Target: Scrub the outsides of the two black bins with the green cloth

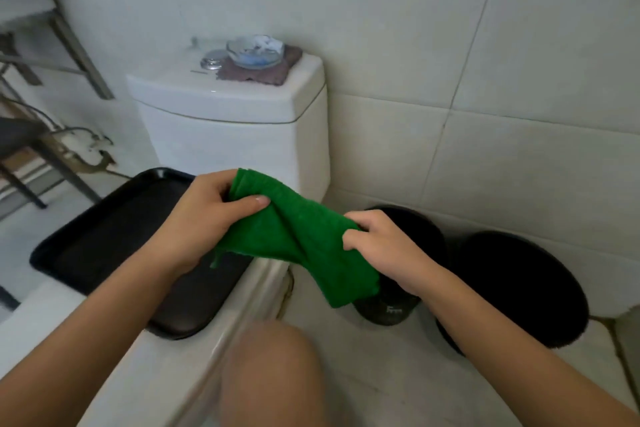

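Folded green cloth [298, 236] held above two round black bins [519, 288] on the floor

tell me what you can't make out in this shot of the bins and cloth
Head view only:
- Near bin: mostly hidden behind the green cloth and right hand; its label is too small to read.
- Far bin: so dark that its wall and opening blur together.
- Whether either bin is dirty or wet: cannot tell.
- Left hand: fingers hidden behind the cloth.
- Glass bowl on the tank: contents blurred.
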Action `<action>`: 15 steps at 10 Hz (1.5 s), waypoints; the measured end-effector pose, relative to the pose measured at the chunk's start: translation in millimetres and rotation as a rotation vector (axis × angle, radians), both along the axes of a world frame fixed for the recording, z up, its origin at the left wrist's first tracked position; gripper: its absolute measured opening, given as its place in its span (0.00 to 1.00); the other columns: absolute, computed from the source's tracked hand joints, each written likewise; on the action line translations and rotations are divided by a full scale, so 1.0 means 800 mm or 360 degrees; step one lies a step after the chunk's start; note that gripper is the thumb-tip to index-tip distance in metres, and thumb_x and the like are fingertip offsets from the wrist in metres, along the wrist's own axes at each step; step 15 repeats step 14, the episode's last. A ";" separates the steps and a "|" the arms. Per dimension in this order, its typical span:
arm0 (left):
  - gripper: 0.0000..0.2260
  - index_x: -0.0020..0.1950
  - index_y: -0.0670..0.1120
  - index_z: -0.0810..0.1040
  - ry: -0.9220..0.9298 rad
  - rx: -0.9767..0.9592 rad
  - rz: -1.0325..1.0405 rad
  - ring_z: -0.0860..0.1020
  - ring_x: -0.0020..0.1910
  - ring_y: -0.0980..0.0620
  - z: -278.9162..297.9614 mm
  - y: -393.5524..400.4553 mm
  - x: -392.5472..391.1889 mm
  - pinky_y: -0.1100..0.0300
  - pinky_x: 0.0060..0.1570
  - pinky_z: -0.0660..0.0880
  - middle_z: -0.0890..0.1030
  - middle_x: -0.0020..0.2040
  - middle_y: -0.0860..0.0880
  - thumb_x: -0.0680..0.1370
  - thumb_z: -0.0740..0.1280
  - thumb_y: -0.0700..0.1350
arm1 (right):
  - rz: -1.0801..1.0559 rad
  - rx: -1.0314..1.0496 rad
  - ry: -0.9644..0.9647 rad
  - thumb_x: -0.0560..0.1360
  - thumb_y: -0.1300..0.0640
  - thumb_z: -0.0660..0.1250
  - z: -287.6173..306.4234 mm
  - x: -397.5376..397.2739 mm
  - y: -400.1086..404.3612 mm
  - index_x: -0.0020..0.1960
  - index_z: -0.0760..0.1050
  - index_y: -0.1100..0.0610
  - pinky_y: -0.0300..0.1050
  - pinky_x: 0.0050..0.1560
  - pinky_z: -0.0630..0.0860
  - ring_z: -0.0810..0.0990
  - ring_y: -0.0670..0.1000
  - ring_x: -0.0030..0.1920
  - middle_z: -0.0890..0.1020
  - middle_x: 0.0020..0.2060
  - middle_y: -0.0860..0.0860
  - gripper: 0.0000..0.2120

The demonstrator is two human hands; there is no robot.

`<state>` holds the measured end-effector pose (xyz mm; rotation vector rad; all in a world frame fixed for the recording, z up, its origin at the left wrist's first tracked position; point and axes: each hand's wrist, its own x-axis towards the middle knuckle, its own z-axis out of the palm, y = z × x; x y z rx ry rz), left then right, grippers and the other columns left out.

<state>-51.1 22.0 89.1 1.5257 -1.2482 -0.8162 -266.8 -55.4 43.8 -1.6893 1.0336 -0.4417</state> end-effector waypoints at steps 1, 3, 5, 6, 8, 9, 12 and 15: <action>0.08 0.46 0.46 0.83 0.0029 0.0091 0.0075 0.85 0.38 0.54 -0.005 0.008 0.048 0.64 0.37 0.80 0.87 0.40 0.49 0.76 0.68 0.33 | -0.0035 -0.0008 -0.0054 0.74 0.63 0.61 -0.009 0.043 -0.002 0.42 0.70 0.70 0.47 0.39 0.63 0.71 0.53 0.35 0.72 0.34 0.57 0.09; 0.06 0.52 0.42 0.83 0.0151 0.0283 0.0266 0.86 0.42 0.48 -0.034 0.000 0.135 0.59 0.41 0.82 0.87 0.46 0.44 0.77 0.68 0.37 | 0.0098 -0.0099 0.0037 0.81 0.55 0.61 -0.023 0.121 -0.008 0.53 0.75 0.53 0.49 0.42 0.73 0.80 0.60 0.44 0.82 0.46 0.60 0.05; 0.05 0.50 0.43 0.82 0.0227 0.0354 0.0430 0.85 0.36 0.52 -0.068 -0.035 0.202 0.63 0.35 0.82 0.87 0.43 0.46 0.79 0.67 0.38 | 0.0125 -0.0124 0.0104 0.83 0.55 0.58 -0.037 0.188 -0.035 0.59 0.75 0.55 0.39 0.37 0.67 0.72 0.44 0.35 0.78 0.40 0.49 0.10; 0.04 0.49 0.44 0.82 0.0259 0.0372 0.0469 0.85 0.33 0.55 -0.078 -0.060 0.229 0.64 0.34 0.81 0.87 0.38 0.48 0.79 0.67 0.38 | 0.0080 -0.0195 0.0146 0.83 0.55 0.59 -0.042 0.218 -0.060 0.66 0.72 0.55 0.41 0.52 0.69 0.76 0.49 0.55 0.76 0.63 0.50 0.13; 0.09 0.56 0.40 0.81 -0.0573 0.0669 0.0420 0.85 0.46 0.46 -0.125 -0.102 0.247 0.52 0.50 0.81 0.83 0.54 0.36 0.79 0.69 0.43 | 0.0167 -0.1034 0.0880 0.83 0.51 0.59 -0.076 0.236 -0.079 0.59 0.73 0.58 0.47 0.40 0.70 0.79 0.56 0.47 0.81 0.48 0.55 0.12; 0.22 0.70 0.42 0.73 -0.1612 0.0597 0.0521 0.77 0.59 0.36 -0.139 -0.102 0.224 0.44 0.53 0.75 0.79 0.61 0.38 0.79 0.69 0.49 | 0.0197 -0.1452 0.0983 0.82 0.55 0.60 -0.083 0.240 -0.075 0.57 0.74 0.58 0.47 0.39 0.68 0.76 0.56 0.53 0.78 0.52 0.55 0.09; 0.31 0.80 0.39 0.52 -0.1668 0.0772 0.0080 0.52 0.79 0.39 -0.172 -0.093 0.190 0.47 0.76 0.50 0.53 0.80 0.36 0.83 0.56 0.56 | 0.0929 -0.1139 0.1098 0.83 0.42 0.51 -0.102 0.239 -0.069 0.80 0.45 0.54 0.51 0.77 0.42 0.45 0.52 0.79 0.47 0.80 0.53 0.31; 0.31 0.81 0.43 0.46 -0.1589 0.0870 0.0025 0.45 0.80 0.43 -0.165 -0.090 0.191 0.47 0.77 0.45 0.46 0.81 0.40 0.84 0.52 0.57 | 0.0796 -0.0973 0.0909 0.82 0.39 0.49 -0.077 0.227 -0.060 0.80 0.49 0.51 0.53 0.77 0.39 0.41 0.51 0.79 0.45 0.80 0.53 0.31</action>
